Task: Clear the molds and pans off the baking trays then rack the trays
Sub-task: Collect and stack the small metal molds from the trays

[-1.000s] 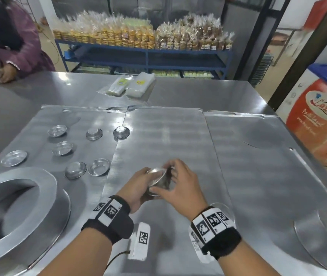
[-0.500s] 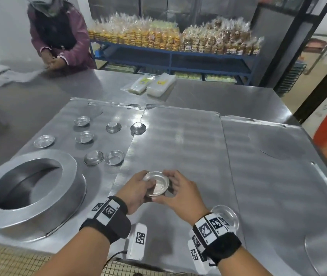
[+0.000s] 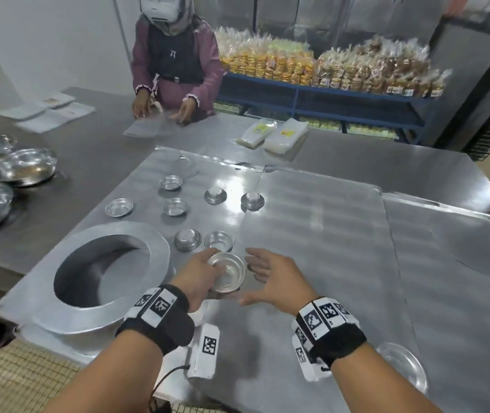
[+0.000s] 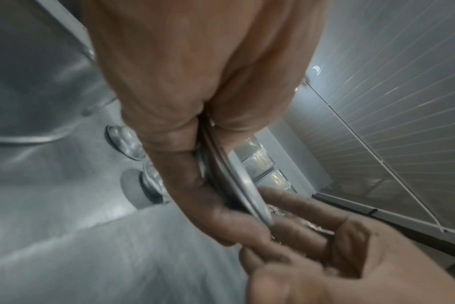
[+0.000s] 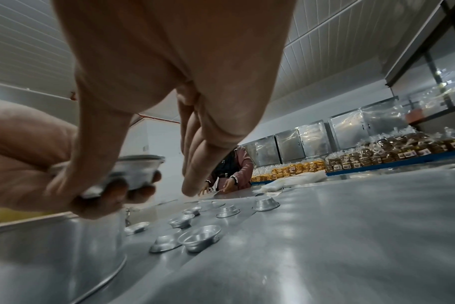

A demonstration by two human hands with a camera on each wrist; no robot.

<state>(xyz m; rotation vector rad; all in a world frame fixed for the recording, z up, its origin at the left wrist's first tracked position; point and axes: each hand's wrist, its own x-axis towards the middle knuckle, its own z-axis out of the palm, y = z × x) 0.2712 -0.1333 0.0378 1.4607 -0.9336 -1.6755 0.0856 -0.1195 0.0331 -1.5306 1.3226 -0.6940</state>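
Observation:
My left hand (image 3: 205, 274) grips a stack of small round metal molds (image 3: 226, 272) just above the middle baking tray (image 3: 312, 234); the same stack of molds (image 5: 139, 171) shows in the right wrist view. My right hand (image 3: 267, 277) hovers open just right of the stack, fingers spread and holding nothing. Several loose molds (image 3: 187, 239) lie on the left baking tray (image 3: 148, 189), some upright, some upside down. A large ring-shaped pan (image 3: 103, 272) stands on that tray's near left corner. One more mold (image 3: 401, 365) sits at the near edge by my right wrist.
A third tray (image 3: 461, 263) lies to the right. Shiny metal bowls (image 3: 20, 166) stand at the table's far left. Another person (image 3: 175, 64) works at the far side with plastic bags (image 3: 273, 134) nearby. Shelves of packed baked goods (image 3: 327, 67) line the back.
My right hand has let go of the mold stack and drawn back to the right, opening. The left hand keeps the stack. My head has turned left, bringing the other person and the bowls into view.

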